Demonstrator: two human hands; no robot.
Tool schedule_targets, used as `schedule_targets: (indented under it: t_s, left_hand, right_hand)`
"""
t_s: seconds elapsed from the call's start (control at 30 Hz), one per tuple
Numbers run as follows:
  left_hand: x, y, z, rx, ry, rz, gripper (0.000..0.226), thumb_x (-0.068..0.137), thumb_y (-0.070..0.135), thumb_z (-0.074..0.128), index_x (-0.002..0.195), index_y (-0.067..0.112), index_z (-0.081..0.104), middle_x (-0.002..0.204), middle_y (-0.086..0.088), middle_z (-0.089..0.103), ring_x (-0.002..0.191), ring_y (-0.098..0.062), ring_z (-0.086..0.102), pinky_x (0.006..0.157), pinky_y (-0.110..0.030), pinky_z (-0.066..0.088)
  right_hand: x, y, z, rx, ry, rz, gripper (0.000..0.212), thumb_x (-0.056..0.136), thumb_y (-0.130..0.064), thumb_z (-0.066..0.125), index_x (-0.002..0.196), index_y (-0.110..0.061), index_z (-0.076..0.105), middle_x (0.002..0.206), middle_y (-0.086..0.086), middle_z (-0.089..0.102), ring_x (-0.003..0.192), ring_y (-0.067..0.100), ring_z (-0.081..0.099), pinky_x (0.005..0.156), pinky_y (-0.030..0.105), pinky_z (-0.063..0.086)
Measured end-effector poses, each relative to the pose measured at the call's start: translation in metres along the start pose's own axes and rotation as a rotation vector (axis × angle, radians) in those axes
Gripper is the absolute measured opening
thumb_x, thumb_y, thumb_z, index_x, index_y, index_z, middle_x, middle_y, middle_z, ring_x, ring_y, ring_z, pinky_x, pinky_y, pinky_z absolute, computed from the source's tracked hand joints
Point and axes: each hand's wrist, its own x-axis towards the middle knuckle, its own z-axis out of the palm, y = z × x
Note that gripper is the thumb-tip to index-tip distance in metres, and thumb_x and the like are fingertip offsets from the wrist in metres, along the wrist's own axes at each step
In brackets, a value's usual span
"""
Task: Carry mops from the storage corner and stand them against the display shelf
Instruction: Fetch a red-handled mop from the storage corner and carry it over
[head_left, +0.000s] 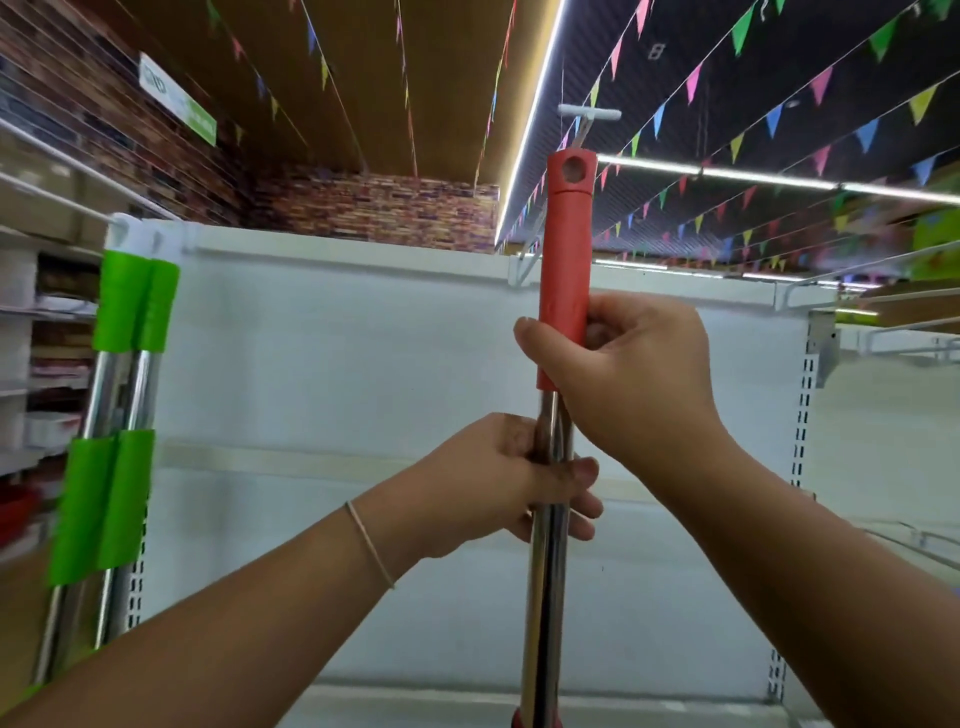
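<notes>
Item 1, nearest: my left hand (524, 483), fingers wrapped tight round the bare steel shaft of the red-handled mop (563, 270), a thin band at the wrist.

Item 2: my right hand (631, 374), just above the left, closed round the lower end of the red grip sleeve, thumb across the front. I hold the mop upright in both hands, centre of view. Its head is out of frame below, so I cannot tell whether it touches the floor.

Item 3, left and further back: two green-handled mops (132, 317), steel shafts with green sleeves, standing side by side and leaning against the left end of the display shelf (363, 364). Their feet are hidden.

Item 4: the display shelf itself, a white back panel with slotted uprights and wire brackets along the top edge.

Item 5, farthest: stocked shelving at far left, brick-pattern wall, coloured bunting (779, 119) and strip lights overhead.

Progress, as I judge it: two mops look placed; this third one is at the shelf but not yet set down or leaned. Whether more remain in storage, I cannot say.
</notes>
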Motion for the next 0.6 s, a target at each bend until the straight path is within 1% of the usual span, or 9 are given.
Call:
schedule_targets:
  t_s: [0.07, 0.13, 0.27, 0.4, 0.43, 0.5, 0.53, 0.6]
  left_hand:
    - [0.002, 0.000, 0.001, 0.009, -0.005, 0.013, 0.029, 0.094, 0.023, 0.062, 0.109, -0.003, 0.060, 0.094, -0.011, 0.075, 0.088, -0.028, 0.074, 0.086, -0.048, 0.055]
    - [0.005, -0.001, 0.001, 0.015, -0.008, 0.019, 0.026, 0.094, 0.023, 0.062, 0.105, 0.000, 0.061, 0.092, -0.010, 0.076, 0.088, -0.028, 0.074, 0.084, -0.047, 0.056]
    - [0.011, -0.010, -0.002, 0.010, 0.003, -0.005, 0.017, 0.094, 0.023, 0.062, 0.094, 0.007, 0.060, 0.094, -0.011, 0.075, 0.087, -0.028, 0.074, 0.073, -0.037, 0.056]
    - [0.020, -0.021, -0.004, 0.021, 0.009, -0.041, 0.020, 0.095, 0.026, 0.060, 0.099, 0.006, 0.060, 0.098, -0.012, 0.075, 0.087, -0.025, 0.074, 0.067, -0.029, 0.054]
    - [0.023, -0.025, -0.005, 0.026, 0.013, -0.051, 0.022, 0.095, 0.027, 0.060, 0.102, 0.006, 0.060, 0.098, -0.011, 0.075, 0.088, -0.025, 0.074, 0.069, -0.030, 0.056]
    - [0.030, -0.033, -0.006, 0.025, 0.024, -0.074, 0.027, 0.095, 0.029, 0.060, 0.107, 0.004, 0.059, 0.099, -0.011, 0.075, 0.088, -0.024, 0.074, 0.078, -0.036, 0.059]
    - [0.033, -0.037, -0.006, 0.021, 0.034, -0.084, 0.030, 0.095, 0.030, 0.061, 0.109, 0.004, 0.059, 0.098, -0.011, 0.075, 0.088, -0.023, 0.074, 0.084, -0.040, 0.059]
    - [0.039, -0.046, -0.008, 0.029, 0.071, -0.092, 0.033, 0.094, 0.034, 0.062, 0.109, 0.005, 0.060, 0.096, -0.009, 0.075, 0.087, -0.021, 0.074, 0.088, -0.043, 0.058]
  right_hand:
    - [0.000, 0.001, -0.002, -0.002, 0.015, -0.012, 0.030, 0.082, -0.032, 0.077, 0.081, -0.003, 0.072, 0.062, 0.002, 0.070, 0.058, 0.019, 0.070, 0.064, 0.044, 0.060]
    - [0.002, 0.003, -0.003, -0.005, 0.002, -0.003, 0.028, 0.082, -0.032, 0.077, 0.081, -0.004, 0.072, 0.062, 0.002, 0.070, 0.058, 0.018, 0.070, 0.063, 0.043, 0.061]
    - [0.005, 0.010, 0.004, -0.023, -0.044, 0.033, 0.025, 0.083, -0.033, 0.077, 0.079, -0.008, 0.073, 0.062, 0.001, 0.070, 0.056, 0.016, 0.070, 0.063, 0.040, 0.061]
    - [0.006, 0.025, 0.015, -0.039, -0.065, 0.056, 0.027, 0.084, -0.034, 0.076, 0.078, -0.008, 0.072, 0.062, 0.003, 0.070, 0.056, 0.017, 0.069, 0.063, 0.041, 0.061]
    - [0.008, 0.031, 0.018, -0.048, -0.073, 0.067, 0.028, 0.084, -0.035, 0.076, 0.077, -0.008, 0.071, 0.062, 0.004, 0.069, 0.056, 0.018, 0.069, 0.064, 0.042, 0.061]
    - [0.010, 0.041, 0.025, -0.072, -0.101, 0.089, 0.029, 0.085, -0.036, 0.074, 0.076, -0.008, 0.070, 0.062, 0.005, 0.069, 0.057, 0.019, 0.069, 0.064, 0.042, 0.061]
    - [0.010, 0.046, 0.029, -0.083, -0.109, 0.095, 0.030, 0.085, -0.037, 0.073, 0.076, -0.009, 0.070, 0.063, 0.005, 0.069, 0.057, 0.020, 0.069, 0.064, 0.042, 0.061]
    - [0.014, 0.055, 0.037, -0.107, -0.124, 0.100, 0.031, 0.087, -0.039, 0.071, 0.077, -0.010, 0.069, 0.064, 0.005, 0.069, 0.057, 0.020, 0.069, 0.063, 0.042, 0.061]
